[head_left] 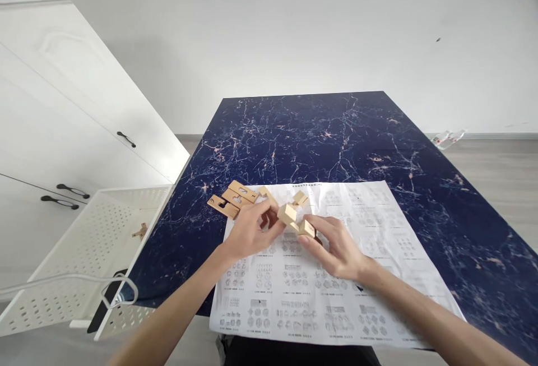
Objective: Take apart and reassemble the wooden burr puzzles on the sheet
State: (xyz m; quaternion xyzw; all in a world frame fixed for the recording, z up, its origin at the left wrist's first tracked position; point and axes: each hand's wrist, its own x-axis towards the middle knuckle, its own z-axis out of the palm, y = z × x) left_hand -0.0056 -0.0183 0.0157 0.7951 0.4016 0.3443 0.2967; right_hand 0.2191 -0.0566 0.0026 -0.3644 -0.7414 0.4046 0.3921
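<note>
Over a printed instruction sheet [294,282], my two hands meet at some pale wooden puzzle pieces. The fingers of my left hand [254,228] are curled against a notched wooden puzzle piece [288,214]; part of the grip is hidden. Between thumb and fingers, my right hand [338,245] pinches another wooden puzzle piece [307,228], which touches or overlaps the first. Whether the two interlock, I cannot tell. Just beyond them lies a small wooden piece [300,198] on the paper. Flat pieces with cut-outs and markings [237,197] lie beside my left hand.
The dark blue marbled table [302,136] backs toward a white wall. To the left are a white cabinet [84,102] and a perforated white basket [84,248], with a small wooden piece [140,231] in it. A pale cable [71,279] crosses the basket.
</note>
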